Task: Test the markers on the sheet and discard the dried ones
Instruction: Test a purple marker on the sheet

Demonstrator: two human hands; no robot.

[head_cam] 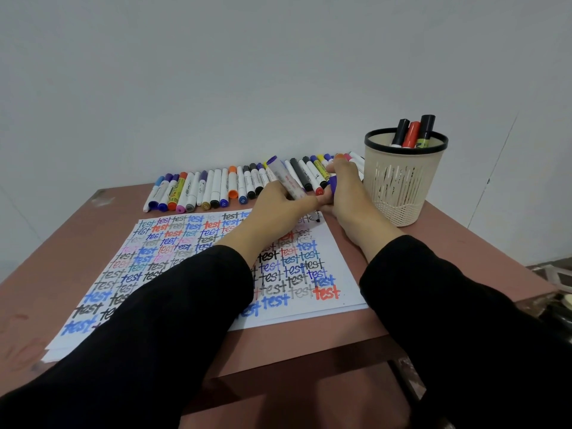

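A row of capped felt markers in mixed colours (216,190) lines the far edge of a reddish-brown table (93,230) at centre frame. Below it lies a white paper sheet (335,252), crowded with the word "test" in blue, red, black and grey.

Above the sheet's upper right corner, the person's left hand (278,205) grips a white-barrelled marker with a purple end (286,179), tilted with its dark nib just over the paper. The right hand (346,196), just beside it, pinches a small purple cap (333,183) between curled fingers.

At the right of the frame stands a beige slotted plastic basket with a black rim (399,193), with three markers (411,133), two black-capped and one red, standing upright in it, apparently the discards.

The marker looks just uncapped and not yet tried. With so little blank paper left, a faint stroke could be lost among the older words and the pen misjudged. The black sleeves lying across the writing might smear fresh ink. The right hand is near the basket, and a careless swing could tip it.
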